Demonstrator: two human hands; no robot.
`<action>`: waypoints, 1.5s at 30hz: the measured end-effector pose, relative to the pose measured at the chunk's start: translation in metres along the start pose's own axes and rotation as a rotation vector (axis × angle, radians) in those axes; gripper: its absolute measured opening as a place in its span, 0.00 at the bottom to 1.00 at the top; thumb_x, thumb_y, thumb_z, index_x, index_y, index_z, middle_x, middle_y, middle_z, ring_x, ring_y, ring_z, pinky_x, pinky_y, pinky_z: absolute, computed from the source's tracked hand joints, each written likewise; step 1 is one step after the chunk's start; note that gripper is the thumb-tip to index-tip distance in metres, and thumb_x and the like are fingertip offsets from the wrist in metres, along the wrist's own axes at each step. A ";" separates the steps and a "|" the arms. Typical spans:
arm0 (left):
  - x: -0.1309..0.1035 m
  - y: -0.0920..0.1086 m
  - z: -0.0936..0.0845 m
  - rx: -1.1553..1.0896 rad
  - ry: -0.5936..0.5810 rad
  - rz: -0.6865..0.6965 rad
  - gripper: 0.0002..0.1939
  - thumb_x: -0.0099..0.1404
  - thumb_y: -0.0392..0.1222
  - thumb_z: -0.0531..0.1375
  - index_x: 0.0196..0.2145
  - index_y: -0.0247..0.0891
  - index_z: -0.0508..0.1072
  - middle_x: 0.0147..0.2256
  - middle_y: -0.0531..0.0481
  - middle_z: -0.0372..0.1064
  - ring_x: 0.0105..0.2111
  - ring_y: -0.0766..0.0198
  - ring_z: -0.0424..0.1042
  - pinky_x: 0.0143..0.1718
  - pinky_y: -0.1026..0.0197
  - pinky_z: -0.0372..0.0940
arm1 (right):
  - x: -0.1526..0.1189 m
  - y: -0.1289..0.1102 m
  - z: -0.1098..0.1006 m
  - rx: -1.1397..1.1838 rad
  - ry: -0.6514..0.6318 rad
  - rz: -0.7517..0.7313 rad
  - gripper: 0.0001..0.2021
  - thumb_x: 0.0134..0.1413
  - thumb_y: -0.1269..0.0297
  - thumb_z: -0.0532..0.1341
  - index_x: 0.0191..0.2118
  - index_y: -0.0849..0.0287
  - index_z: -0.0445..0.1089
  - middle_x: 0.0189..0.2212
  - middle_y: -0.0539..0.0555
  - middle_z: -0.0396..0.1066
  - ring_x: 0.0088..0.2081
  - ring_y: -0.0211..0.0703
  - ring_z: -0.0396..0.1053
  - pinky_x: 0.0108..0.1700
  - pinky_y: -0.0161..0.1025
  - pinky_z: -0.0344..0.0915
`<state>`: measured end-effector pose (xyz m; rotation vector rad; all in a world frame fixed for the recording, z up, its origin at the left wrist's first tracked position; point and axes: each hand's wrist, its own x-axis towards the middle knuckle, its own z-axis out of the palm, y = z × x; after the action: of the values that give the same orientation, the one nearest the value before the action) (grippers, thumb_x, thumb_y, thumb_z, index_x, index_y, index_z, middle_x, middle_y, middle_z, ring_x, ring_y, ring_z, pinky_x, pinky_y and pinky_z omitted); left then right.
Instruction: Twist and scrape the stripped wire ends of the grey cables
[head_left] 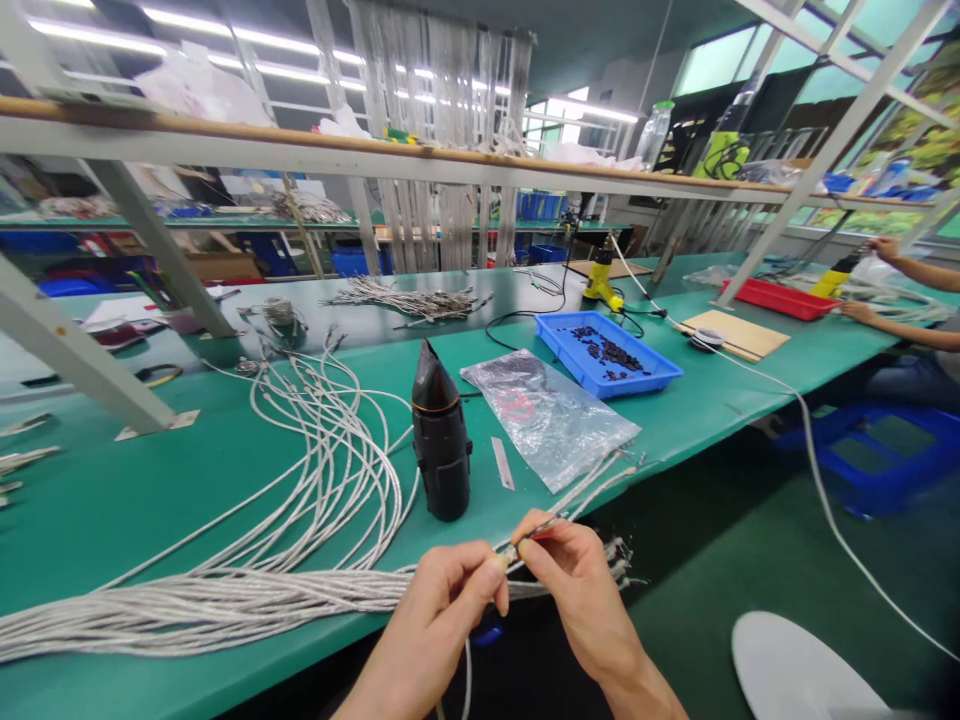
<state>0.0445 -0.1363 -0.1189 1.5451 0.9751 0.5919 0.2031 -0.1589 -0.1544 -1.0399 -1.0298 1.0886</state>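
Observation:
My left hand is closed on a pale cable near the table's front edge. Close to its right, my right hand pinches the same cable's end, where a small dark piece shows between the fingertips. Behind my hands lie a few more cable ends. A long bundle of pale cables stretches left along the green table, and looser looped cables spread behind it. The black cylinder with a pointed top stands upright just beyond my hands.
A blue tray with small black pieces sits behind a clear plastic bag and a small ruler. Farther back are a yellow heat gun, a wooden board and a red tray. Another person's hands are at far right.

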 end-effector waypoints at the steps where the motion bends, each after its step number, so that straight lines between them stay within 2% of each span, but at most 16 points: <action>1: -0.002 0.001 -0.001 0.017 0.023 0.010 0.24 0.69 0.56 0.51 0.25 0.36 0.70 0.25 0.54 0.58 0.29 0.64 0.60 0.32 0.64 0.54 | 0.001 0.000 -0.001 -0.021 -0.001 -0.010 0.06 0.55 0.62 0.66 0.30 0.56 0.76 0.28 0.50 0.71 0.33 0.39 0.68 0.38 0.32 0.65; 4: -0.009 0.008 -0.009 0.107 0.072 0.021 0.22 0.69 0.54 0.52 0.27 0.36 0.76 0.30 0.50 0.67 0.35 0.61 0.66 0.38 0.63 0.57 | 0.006 -0.004 -0.010 -0.113 -0.013 -0.090 0.06 0.51 0.59 0.68 0.35 0.54 0.77 0.29 0.52 0.74 0.32 0.42 0.71 0.35 0.33 0.67; 6: -0.014 0.016 -0.017 0.187 0.048 0.023 0.21 0.69 0.51 0.53 0.28 0.36 0.78 0.28 0.50 0.69 0.33 0.62 0.67 0.37 0.64 0.58 | 0.013 -0.012 -0.019 -0.231 -0.077 -0.149 0.13 0.51 0.60 0.69 0.44 0.51 0.77 0.30 0.54 0.75 0.31 0.45 0.72 0.32 0.35 0.69; 8: -0.019 0.027 -0.028 0.261 0.043 0.033 0.21 0.70 0.49 0.52 0.28 0.36 0.79 0.25 0.51 0.69 0.30 0.63 0.66 0.33 0.65 0.57 | 0.021 -0.024 -0.026 -0.385 -0.153 -0.305 0.15 0.50 0.62 0.69 0.46 0.50 0.76 0.31 0.55 0.75 0.32 0.47 0.74 0.34 0.37 0.71; 10: -0.026 0.041 -0.038 0.321 0.052 0.053 0.21 0.70 0.50 0.52 0.29 0.36 0.79 0.25 0.51 0.70 0.29 0.64 0.65 0.32 0.66 0.58 | 0.028 -0.042 -0.029 -0.538 -0.252 -0.506 0.12 0.52 0.64 0.67 0.44 0.50 0.77 0.28 0.54 0.74 0.30 0.46 0.73 0.32 0.36 0.70; 13: -0.036 0.061 -0.051 0.403 0.015 0.083 0.21 0.71 0.50 0.52 0.31 0.35 0.79 0.26 0.52 0.71 0.29 0.66 0.65 0.34 0.67 0.58 | 0.034 -0.071 -0.022 -0.719 -0.391 -0.789 0.09 0.56 0.70 0.64 0.42 0.51 0.76 0.26 0.50 0.73 0.27 0.42 0.70 0.28 0.35 0.67; 15: -0.042 0.072 -0.057 0.453 0.017 0.098 0.22 0.72 0.49 0.51 0.32 0.35 0.78 0.25 0.53 0.69 0.27 0.68 0.63 0.33 0.67 0.58 | 0.036 -0.089 -0.013 -0.804 -0.434 -0.934 0.09 0.58 0.73 0.62 0.42 0.54 0.74 0.27 0.50 0.73 0.28 0.41 0.69 0.29 0.35 0.66; 20: -0.049 0.095 -0.069 0.538 0.089 0.203 0.20 0.72 0.52 0.52 0.34 0.36 0.75 0.26 0.55 0.64 0.27 0.69 0.59 0.28 0.67 0.54 | 0.041 -0.129 0.002 -0.925 -0.459 -1.098 0.05 0.60 0.74 0.61 0.40 0.59 0.73 0.27 0.51 0.72 0.29 0.41 0.67 0.34 0.38 0.65; 24: -0.040 0.113 -0.084 0.572 0.117 0.321 0.15 0.72 0.48 0.52 0.35 0.38 0.73 0.26 0.57 0.61 0.26 0.70 0.57 0.28 0.67 0.54 | 0.058 -0.154 0.009 -0.986 -0.440 -1.111 0.02 0.60 0.70 0.63 0.36 0.59 0.73 0.27 0.50 0.73 0.30 0.40 0.66 0.34 0.38 0.63; 28: -0.017 0.129 -0.101 0.623 0.157 0.403 0.16 0.72 0.47 0.51 0.35 0.36 0.72 0.27 0.56 0.61 0.27 0.68 0.57 0.28 0.66 0.54 | 0.088 -0.168 0.015 -1.050 -0.414 -1.089 0.03 0.60 0.71 0.63 0.35 0.59 0.74 0.29 0.51 0.75 0.33 0.41 0.68 0.35 0.37 0.63; 33: 0.011 0.142 -0.121 0.634 0.094 0.444 0.15 0.70 0.48 0.54 0.33 0.34 0.73 0.25 0.56 0.57 0.25 0.68 0.54 0.25 0.65 0.51 | 0.116 -0.177 0.020 -1.089 -0.401 -1.056 0.03 0.59 0.71 0.63 0.33 0.60 0.74 0.30 0.51 0.74 0.35 0.42 0.69 0.36 0.37 0.63; 38: 0.028 0.146 -0.135 0.674 0.051 0.411 0.17 0.69 0.48 0.54 0.31 0.33 0.74 0.22 0.56 0.54 0.23 0.69 0.52 0.23 0.65 0.49 | 0.137 -0.177 0.026 -1.094 -0.422 -0.994 0.05 0.59 0.70 0.63 0.31 0.61 0.73 0.29 0.51 0.74 0.32 0.40 0.68 0.36 0.37 0.61; 45: 0.050 0.143 -0.149 0.606 0.008 0.298 0.19 0.69 0.51 0.53 0.31 0.33 0.73 0.20 0.59 0.47 0.20 0.70 0.46 0.19 0.66 0.43 | 0.167 -0.160 0.031 -0.985 -0.459 -0.843 0.08 0.59 0.67 0.62 0.29 0.62 0.74 0.23 0.48 0.71 0.24 0.34 0.62 0.29 0.34 0.57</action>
<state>-0.0133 -0.0124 0.0439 2.2551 0.9881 0.5312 0.2270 -0.0144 0.0280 -0.9113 -2.2324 0.0492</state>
